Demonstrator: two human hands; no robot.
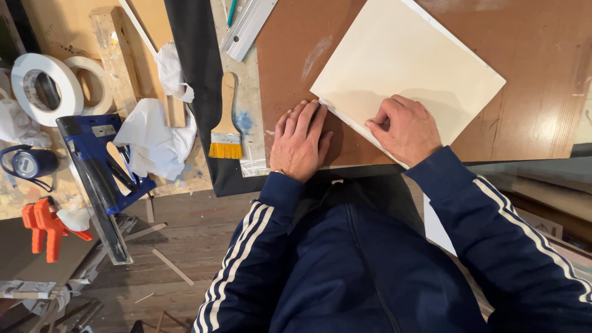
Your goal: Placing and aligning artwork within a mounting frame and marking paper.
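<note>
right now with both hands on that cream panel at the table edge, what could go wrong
The cream panel lies with its near corner at the edge of the brown board, so a push from the right hand might slide it off. The left hand presses along its rim, where fingers could get pinched or smudge the pale face.

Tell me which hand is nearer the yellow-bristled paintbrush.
Left. The left hand lies flat at the cream panel's corner, just right of the paintbrush; the right hand rests on the panel, farther away.
</note>
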